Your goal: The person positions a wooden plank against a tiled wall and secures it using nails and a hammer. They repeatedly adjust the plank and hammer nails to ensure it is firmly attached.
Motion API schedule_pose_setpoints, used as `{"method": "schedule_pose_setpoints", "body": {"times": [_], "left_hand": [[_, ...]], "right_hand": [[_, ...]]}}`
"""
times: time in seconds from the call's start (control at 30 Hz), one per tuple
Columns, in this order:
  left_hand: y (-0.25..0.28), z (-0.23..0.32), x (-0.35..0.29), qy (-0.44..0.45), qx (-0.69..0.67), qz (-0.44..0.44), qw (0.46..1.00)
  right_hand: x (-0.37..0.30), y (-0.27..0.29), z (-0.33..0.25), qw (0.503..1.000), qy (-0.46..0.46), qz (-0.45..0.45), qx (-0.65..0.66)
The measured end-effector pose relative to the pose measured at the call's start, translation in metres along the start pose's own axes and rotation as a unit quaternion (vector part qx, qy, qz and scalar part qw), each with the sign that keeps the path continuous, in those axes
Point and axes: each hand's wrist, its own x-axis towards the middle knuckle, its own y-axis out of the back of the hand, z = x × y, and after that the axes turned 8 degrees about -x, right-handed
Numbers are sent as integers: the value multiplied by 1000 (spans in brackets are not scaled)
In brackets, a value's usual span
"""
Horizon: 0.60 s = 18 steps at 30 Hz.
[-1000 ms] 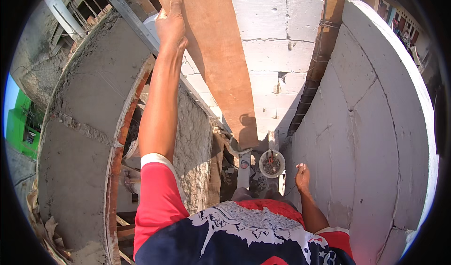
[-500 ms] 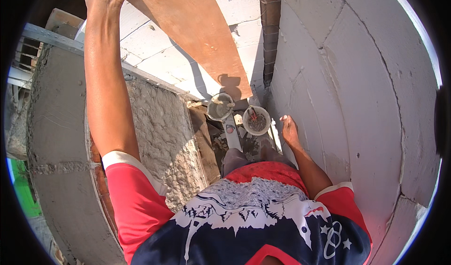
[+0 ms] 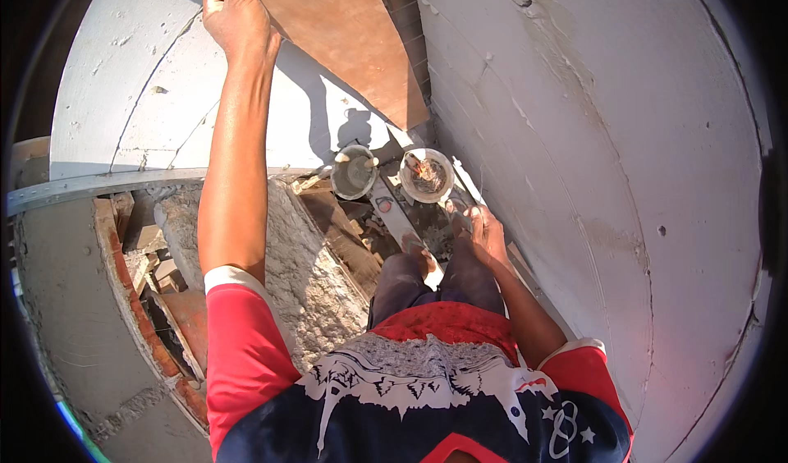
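Head view, only one up: left hand (image 3: 240, 21) is way out at full reach, wrapped on the left edge of a brown board (image 3: 336, 36). Thumb and part of the grip run off the top, but the fingers read as clamped on that edge.

Board slants across the upper middle, lower corner hanging just above the right bucket (image 3: 425, 200) as I see it; can't tell if that end rests on anything. Pale block wall (image 3: 164, 77) behind it, grey block wall (image 3: 607, 176) to the right.

Right hand (image 3: 486, 235) is down beside the right leg, fingers bent inward; can't tell if they're clenched, loose or on something. Not on the board.

Left bucket (image 3: 355, 196) holds murky liquid, right one has clutter in it. Both sit near the feet, by a narrow plank (image 3: 398, 225).

My read: step in hand is one-handed board handling, steadying or placing. Next move calls for a firm edge grip, the right hand free to support the low end, and that corner kept off the buckets.
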Motion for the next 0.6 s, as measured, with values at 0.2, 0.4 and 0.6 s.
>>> {"method": "schedule_pose_setpoints", "body": {"times": [0.2, 0.4, 0.6], "left_hand": [[3, -63, -18, -36, 18, -1, 999], [-13, -80, -5, -61, 15, -17, 998], [13, -134, 4, -77, 124, -38, 989]], "right_hand": [[25, -12, -23, 997, 9, 53, 50], [84, -27, -9, 992, 79, 62, 80], [160, -67, 15, 992, 85, 68, 66]]}}
